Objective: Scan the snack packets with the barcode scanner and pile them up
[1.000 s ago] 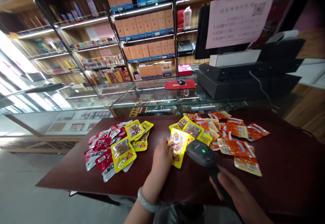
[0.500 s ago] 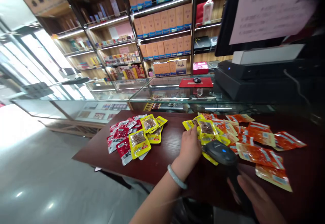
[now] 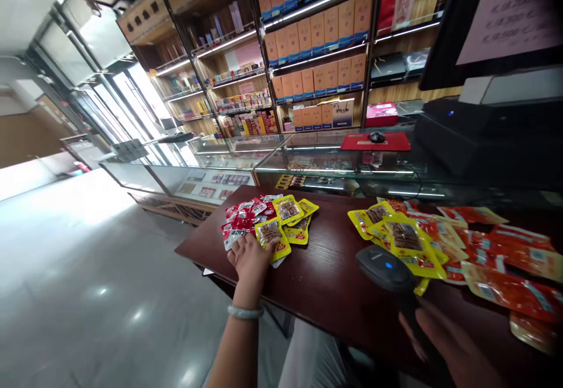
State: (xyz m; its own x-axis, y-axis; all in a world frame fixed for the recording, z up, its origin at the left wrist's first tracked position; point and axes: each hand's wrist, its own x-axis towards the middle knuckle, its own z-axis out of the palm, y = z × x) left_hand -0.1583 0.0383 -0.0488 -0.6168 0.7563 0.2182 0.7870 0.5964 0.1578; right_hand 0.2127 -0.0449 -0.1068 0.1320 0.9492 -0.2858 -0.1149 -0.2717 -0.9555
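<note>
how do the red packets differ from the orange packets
The red packets have white parts; the orange packets have cream parts. The red packets lie heaped by the left hand; the orange packets spread wider, nearer the scanner. Both are glossy and lie on the table.

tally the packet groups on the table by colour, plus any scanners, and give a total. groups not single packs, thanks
Yellow packet groups: 2 (left group, right group)
Red packet group: 1
Orange packet group: 1
Scanner, in the right hand: 1
Total: 5

Single packets overlap too much for a sure count.
</note>
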